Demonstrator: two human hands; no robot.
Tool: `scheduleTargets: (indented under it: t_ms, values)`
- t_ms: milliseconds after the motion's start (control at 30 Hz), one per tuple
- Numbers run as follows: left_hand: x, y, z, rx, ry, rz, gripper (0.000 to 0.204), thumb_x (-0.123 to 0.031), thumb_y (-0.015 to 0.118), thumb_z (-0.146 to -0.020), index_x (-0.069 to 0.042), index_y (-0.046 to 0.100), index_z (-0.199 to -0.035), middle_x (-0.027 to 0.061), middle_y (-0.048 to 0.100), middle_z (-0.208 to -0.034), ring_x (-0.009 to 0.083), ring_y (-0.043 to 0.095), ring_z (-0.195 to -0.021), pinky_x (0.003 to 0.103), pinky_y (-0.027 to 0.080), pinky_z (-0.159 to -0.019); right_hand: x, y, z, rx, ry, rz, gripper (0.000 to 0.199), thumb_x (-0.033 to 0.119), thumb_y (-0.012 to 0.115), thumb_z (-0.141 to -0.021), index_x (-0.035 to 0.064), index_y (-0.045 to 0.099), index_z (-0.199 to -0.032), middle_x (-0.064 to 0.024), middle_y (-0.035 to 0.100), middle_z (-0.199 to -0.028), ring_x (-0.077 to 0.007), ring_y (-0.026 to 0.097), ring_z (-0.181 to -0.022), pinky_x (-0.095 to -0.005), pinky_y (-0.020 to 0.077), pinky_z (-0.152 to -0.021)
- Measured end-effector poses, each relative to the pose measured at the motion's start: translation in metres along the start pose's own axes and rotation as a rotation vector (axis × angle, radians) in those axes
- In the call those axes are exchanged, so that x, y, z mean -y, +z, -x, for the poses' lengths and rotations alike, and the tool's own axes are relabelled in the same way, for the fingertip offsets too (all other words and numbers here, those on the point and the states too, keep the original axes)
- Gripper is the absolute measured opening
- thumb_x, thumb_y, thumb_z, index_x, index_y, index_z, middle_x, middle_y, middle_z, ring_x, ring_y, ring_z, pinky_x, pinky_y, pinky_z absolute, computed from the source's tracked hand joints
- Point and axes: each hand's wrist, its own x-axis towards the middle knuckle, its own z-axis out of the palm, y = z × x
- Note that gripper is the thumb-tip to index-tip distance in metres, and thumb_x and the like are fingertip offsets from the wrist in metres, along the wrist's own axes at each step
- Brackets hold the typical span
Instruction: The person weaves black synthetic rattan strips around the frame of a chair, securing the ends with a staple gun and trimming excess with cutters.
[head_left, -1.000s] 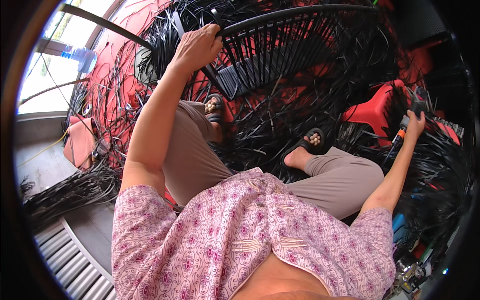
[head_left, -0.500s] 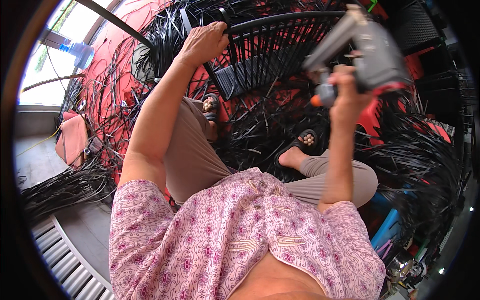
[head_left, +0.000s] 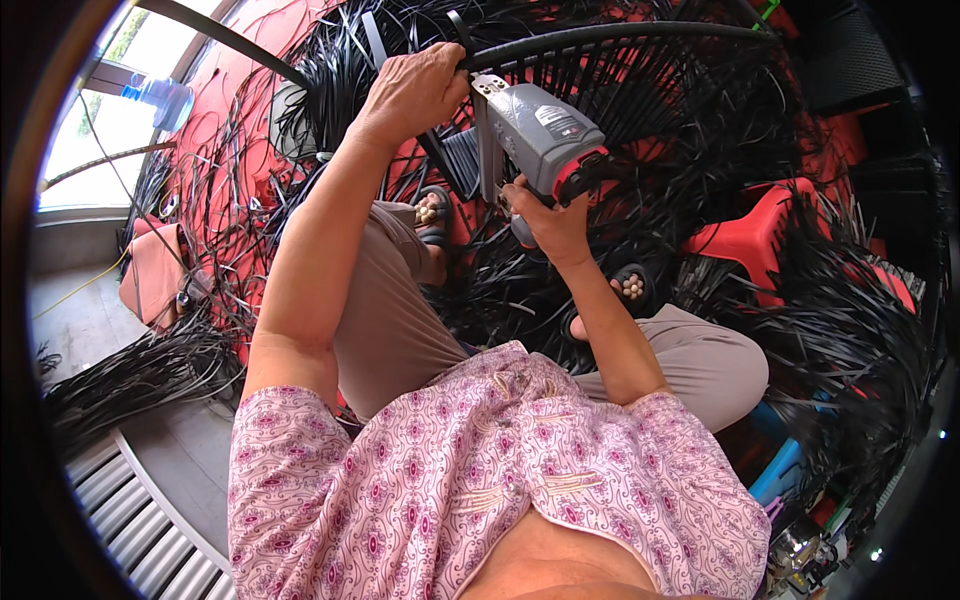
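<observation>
Left hand is clenched around the left corner of the black strap-woven frame, at the end of its curved upper rail. Right hand is wrapped around the handle of the grey power tool, which is held above the frame, just beside the left hand, with its metal nose at the rail's left end. The red floor is strewn with loose black strips; a red stool is placed to the right of the frame.

The tool is judged to be fairly heavy and rigid, with most of its weight in the bulky body; it is best gripped by the handle. The frame is judged stiff along the rail and springy across the strapping, so hold should be taken on the rail, clear of the nose.

The left fingertips are concealed, and the handle is largely covered by the right hand. Whether the nose touches the rail cannot be told. The frame's lower right portion is hard to distinguish from the dark strips.
</observation>
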Motion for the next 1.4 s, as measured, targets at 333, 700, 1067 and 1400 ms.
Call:
scheduleTargets:
  t_ms: [333, 700, 1067, 1400]
  values:
    - [-0.002, -0.001, -0.002, 0.019, -0.004, -0.003, 0.023, -0.022, 0.05, -0.089, -0.002, 0.055, -0.097, 0.0191, 0.061, -0.087, 0.0393, 0.063, -0.078, 0.049, 0.05, -0.071, -0.007, 0.0, -0.006, -0.002, -0.137, 0.241, 0.021, -0.001, 0.076, -0.077, 0.0008, 0.064, -0.093, -0.0013, 0.065, -0.087, -0.0105, 0.063, -0.074, -0.0264, 0.052, -0.066]
    - [0.0, -0.003, 0.001, 0.045, 0.028, 0.029, 0.028, -0.022, 0.051, -0.091, 0.0, 0.054, -0.108, 0.0199, 0.061, -0.092, 0.0392, 0.062, -0.086, 0.047, 0.048, -0.073, -0.024, -0.008, -0.007, 0.074, -0.528, 0.753, 0.022, 0.01, 0.079, -0.076, 0.0003, 0.067, -0.092, -0.0115, 0.069, -0.09, -0.0271, 0.066, -0.082, -0.0385, 0.0516, -0.078]
    - [0.002, -0.003, -0.002, 0.08, 0.009, 0.037, 0.028, -0.02, 0.051, -0.09, 0.0, 0.054, -0.108, 0.0211, 0.061, -0.092, 0.0397, 0.062, -0.086, 0.047, 0.048, -0.074, -0.028, -0.022, -0.017, 0.08, -0.218, 0.343, 0.018, 0.003, 0.076, -0.079, 0.0023, 0.065, -0.094, 0.0, 0.065, -0.087, -0.0107, 0.061, -0.079, -0.0287, 0.0502, -0.072]
    - [0.001, -0.004, -0.004, 0.086, 0.0, 0.011, 0.027, -0.02, 0.052, -0.09, -0.001, 0.054, -0.109, 0.02, 0.061, -0.092, 0.0393, 0.062, -0.086, 0.047, 0.048, -0.074, -0.031, -0.024, -0.02, 0.139, -0.479, 0.634, 0.018, 0.005, 0.075, -0.08, 0.0033, 0.067, -0.096, -0.0037, 0.068, -0.091, -0.0166, 0.064, -0.082, -0.032, 0.0518, -0.076]
